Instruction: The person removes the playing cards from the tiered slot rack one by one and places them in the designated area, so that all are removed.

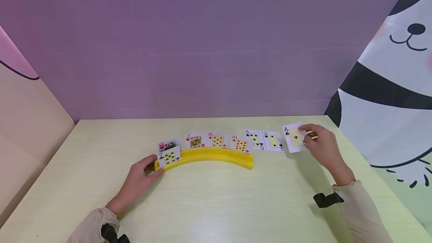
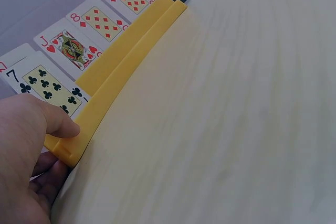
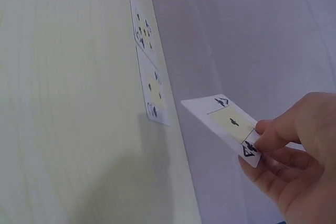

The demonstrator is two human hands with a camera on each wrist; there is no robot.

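Observation:
A curved yellow playing card holder (image 1: 209,154) lies on the table, with the jack of hearts (image 1: 195,141), eight of diamonds (image 1: 217,140) and ten of diamonds (image 1: 241,145) upright in it. At its left end the seven of clubs (image 1: 169,156) stands in front of a queen (image 1: 168,144), which it partly covers. My left hand (image 1: 139,175) grips that end, thumb (image 2: 64,124) on the front face and fingers behind. Between thumb and fingers, my right hand (image 1: 322,145) pinches the ace of clubs (image 3: 231,120), raised above the table at the right.
The five of clubs (image 1: 255,140) and two of clubs (image 1: 273,141) lie face up on the table (image 1: 209,205), side by side, right of the holder. A purple backdrop (image 1: 202,48) rises behind the table's far edge. A panda print (image 1: 398,85) covers the right side.

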